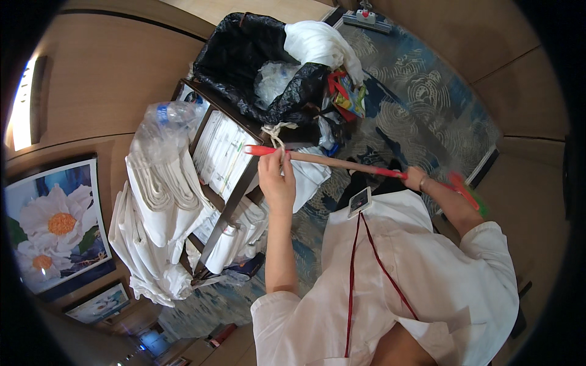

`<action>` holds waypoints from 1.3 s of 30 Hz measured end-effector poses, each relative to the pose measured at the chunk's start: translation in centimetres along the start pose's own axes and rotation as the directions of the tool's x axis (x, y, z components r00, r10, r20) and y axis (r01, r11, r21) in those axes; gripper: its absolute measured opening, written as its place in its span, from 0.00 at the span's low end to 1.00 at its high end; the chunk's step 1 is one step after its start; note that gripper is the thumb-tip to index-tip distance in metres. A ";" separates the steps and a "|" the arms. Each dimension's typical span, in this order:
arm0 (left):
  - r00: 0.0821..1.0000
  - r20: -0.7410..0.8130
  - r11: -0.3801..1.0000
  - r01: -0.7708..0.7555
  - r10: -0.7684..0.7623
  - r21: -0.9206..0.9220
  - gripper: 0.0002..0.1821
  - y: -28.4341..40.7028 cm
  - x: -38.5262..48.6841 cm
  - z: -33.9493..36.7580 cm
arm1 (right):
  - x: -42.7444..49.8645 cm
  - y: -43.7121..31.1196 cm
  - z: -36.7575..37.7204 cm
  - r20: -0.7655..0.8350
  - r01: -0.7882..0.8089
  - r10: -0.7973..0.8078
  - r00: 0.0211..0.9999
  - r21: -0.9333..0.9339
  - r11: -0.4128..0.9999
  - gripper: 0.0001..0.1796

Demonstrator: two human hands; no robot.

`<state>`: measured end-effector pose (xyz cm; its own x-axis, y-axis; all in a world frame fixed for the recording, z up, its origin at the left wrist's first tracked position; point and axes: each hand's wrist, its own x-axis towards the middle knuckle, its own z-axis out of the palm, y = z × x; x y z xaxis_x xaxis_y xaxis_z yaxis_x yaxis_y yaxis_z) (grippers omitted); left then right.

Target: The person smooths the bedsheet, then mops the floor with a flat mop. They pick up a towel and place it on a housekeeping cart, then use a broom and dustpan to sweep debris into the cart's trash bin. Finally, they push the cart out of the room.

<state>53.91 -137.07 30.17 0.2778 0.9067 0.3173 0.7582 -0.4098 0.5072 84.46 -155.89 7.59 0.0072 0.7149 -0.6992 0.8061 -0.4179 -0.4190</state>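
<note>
A long wooden handle (pixel 329 161) with red sections lies across the view in both hands. My left hand (pixel 276 176) pinches it near its red, pale-tipped end, close to a knotted cream cord (pixel 275 130) at the cart. Whether these fingers also hold the cord cannot be told. My right hand (pixel 415 178) is closed around the handle at the other red section. Beyond my right forearm shows a blurred red and green piece (pixel 468 194); its link to the handle is hidden. A badge (pixel 360 201) on a red lanyard hangs at my waist.
A housekeeping cart (pixel 230 201) holds folded white linen (pixel 151 183), paper packets (pixel 223 148) and rolled towels (pixel 223 249). A black bin bag (pixel 229 59) hangs open on it, with white cloth (pixel 316 43) over the rim. A mop head (pixel 366 22) stands on the patterned carpet (pixel 423 87).
</note>
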 end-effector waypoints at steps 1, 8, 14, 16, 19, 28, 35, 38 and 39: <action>0.996 -0.081 0.999 -0.031 0.032 0.007 0.14 -0.3 -0.6 0.2 | 0.9 -1.6 -0.2 0.006 0.022 -0.022 1.000 0.008 1.000 0.18; 0.728 0.223 0.486 0.621 -0.648 -0.614 0.37 -0.5 -5.1 6.6 | 5.0 -15.9 -2.5 0.000 0.294 -0.295 0.956 0.052 0.954 0.17; 0.726 0.413 0.099 0.547 -0.550 -0.831 0.09 -1.8 -6.6 10.8 | 8.8 -18.5 -5.1 0.385 0.330 -0.504 0.773 0.434 0.838 0.28; 0.754 0.383 0.157 0.533 -0.534 -0.831 0.09 -3.2 -6.9 10.4 | 10.9 -18.5 -5.8 0.415 0.268 -0.436 0.798 0.403 0.875 0.42; 0.777 0.352 0.306 0.556 -0.523 -0.773 0.10 -4.8 -6.9 9.9 | 14.6 -20.2 -5.0 0.199 0.417 -0.411 0.890 0.016 0.909 0.46; 0.774 0.411 0.279 0.580 -0.482 -0.765 0.06 -5.3 -5.7 8.9 | 24.6 -15.9 0.8 0.180 -0.112 0.196 0.964 -0.393 0.913 0.18; 0.819 0.327 0.387 0.525 -0.471 -0.758 0.06 -5.5 -2.0 7.1 | 21.6 -7.2 -8.7 0.091 -0.172 0.361 0.928 -0.755 0.632 0.37; 0.875 0.244 0.590 0.465 -0.417 -0.660 0.06 -5.1 -0.1 6.6 | 19.6 -7.3 -11.3 0.001 -0.322 0.401 0.916 -0.597 0.735 0.38; 0.885 0.235 0.608 0.450 -0.402 -0.654 0.06 -5.0 0.4 6.7 | 19.2 -7.4 -12.0 -0.010 -0.340 0.400 0.916 -0.549 0.764 0.41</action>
<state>54.17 -133.97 22.44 0.0794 0.9905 -0.1119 0.2003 0.0941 0.9752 85.77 -132.37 4.24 0.3352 0.4936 -0.8025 0.9380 -0.2547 0.2352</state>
